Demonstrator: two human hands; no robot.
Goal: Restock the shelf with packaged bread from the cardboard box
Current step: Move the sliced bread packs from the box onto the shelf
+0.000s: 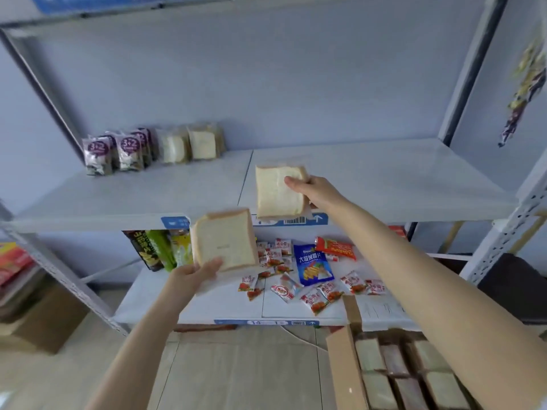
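My right hand (pixel 310 192) grips a clear-wrapped pack of white sliced bread (pixel 276 192) over the front edge of the grey shelf (pixel 384 184). My left hand (pixel 194 276) holds a second bread pack (pixel 225 239) lower down, in front of the shelf's edge. Two bread packs (pixel 189 145) stand upright at the shelf's back left. The open cardboard box (pixel 346 368) at the bottom right holds several more wrapped bread packs (pixel 414 377).
Purple snack bags (pixel 118 152) stand left of the shelved bread. The lower shelf (pixel 189 309) carries scattered red sachets, a blue bag (pixel 313 263) and green packs (pixel 159 250). Metal uprights frame both sides. Another cardboard box (pixel 44 324) sits at the left on the floor.
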